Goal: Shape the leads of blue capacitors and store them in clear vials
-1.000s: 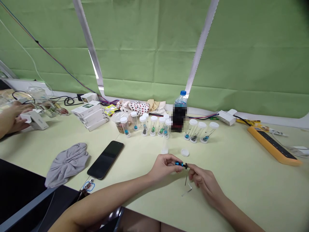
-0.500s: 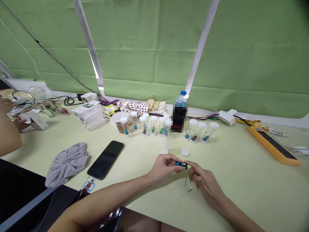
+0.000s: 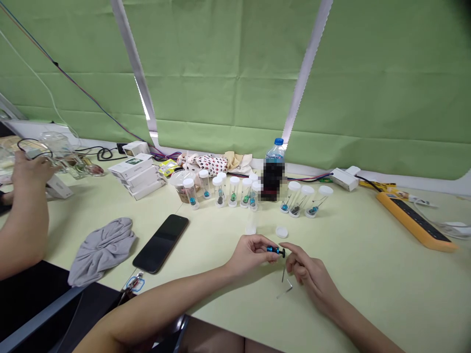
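Observation:
My left hand (image 3: 251,256) pinches a small blue-and-black cylindrical part (image 3: 274,250) between thumb and fingers. A wider black end of the part points right. My right hand (image 3: 312,277) is beside that end, its index finger stretched out close to it and the other fingers loosely curled. Whether the fingertip touches the part I cannot tell. Below the part shows a thin dark metal rod (image 3: 283,273); its upper end is hard to make out. An L-shaped hex key (image 3: 290,285) lies on the table near the right hand. Beyond the hands are a round white cap (image 3: 281,232) and a clear tube (image 3: 251,226).
Several white-capped clear tubes (image 3: 234,192) with small parts stand behind, beside a bottle (image 3: 275,156). A phone (image 3: 161,243) and grey cloth (image 3: 102,252) lie left. White boxes (image 3: 138,175) are stacked farther back. A yellow power strip (image 3: 415,221) lies right. Another person's arm (image 3: 25,211) reaches in.
My hands and the part stay almost still, with the right hand shifting very slightly. At far left the other person's arm has moved and now reaches over the white box there.

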{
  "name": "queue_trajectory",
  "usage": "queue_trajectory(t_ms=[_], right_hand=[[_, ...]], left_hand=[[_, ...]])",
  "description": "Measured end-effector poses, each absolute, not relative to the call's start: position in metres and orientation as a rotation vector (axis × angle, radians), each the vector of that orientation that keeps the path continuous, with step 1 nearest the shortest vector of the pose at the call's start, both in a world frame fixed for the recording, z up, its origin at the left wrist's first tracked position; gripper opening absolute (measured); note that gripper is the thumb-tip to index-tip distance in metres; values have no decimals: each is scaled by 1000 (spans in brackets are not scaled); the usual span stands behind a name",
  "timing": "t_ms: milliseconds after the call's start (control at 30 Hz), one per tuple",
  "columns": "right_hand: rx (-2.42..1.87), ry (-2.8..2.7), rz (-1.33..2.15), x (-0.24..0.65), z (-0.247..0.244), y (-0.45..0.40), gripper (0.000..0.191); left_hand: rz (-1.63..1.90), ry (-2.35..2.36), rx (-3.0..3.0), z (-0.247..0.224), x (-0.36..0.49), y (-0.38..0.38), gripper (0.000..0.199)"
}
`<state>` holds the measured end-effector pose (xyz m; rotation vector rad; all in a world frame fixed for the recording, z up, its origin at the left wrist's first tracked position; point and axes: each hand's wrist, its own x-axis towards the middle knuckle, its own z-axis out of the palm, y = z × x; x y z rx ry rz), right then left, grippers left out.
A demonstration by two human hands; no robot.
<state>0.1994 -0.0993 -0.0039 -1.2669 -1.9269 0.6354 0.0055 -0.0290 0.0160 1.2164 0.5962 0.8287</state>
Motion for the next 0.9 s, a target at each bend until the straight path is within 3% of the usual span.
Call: queue_trajectory(t_ms=[900], right_hand=[[-1269,-1938,584,198,-1,-101,51]], left_hand=[[808,626,1226,14,6,-29,31]])
